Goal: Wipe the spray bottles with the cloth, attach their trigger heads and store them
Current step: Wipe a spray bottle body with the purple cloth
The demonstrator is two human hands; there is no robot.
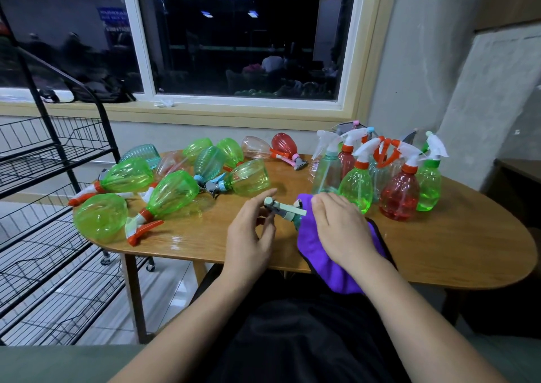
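Observation:
My left hand (253,236) pinches the pale green trigger head (282,208) of a spray bottle near the table's front edge. The bottle's body is wrapped in a purple cloth (319,254), and my right hand (341,226) grips the cloth around it, so the body is almost fully hidden. Several bottles lie on their sides at the left, among them a green bottle (172,194) with an orange and white head. Upright bottles with heads on stand at the right, including a green one (355,188) and a red one (399,194).
The oval wooden table (456,245) stands against a wall below a dark window. A black wire shelf rack (52,183) on castors stands left of the table. A dark side table edge (518,172) shows at the far right.

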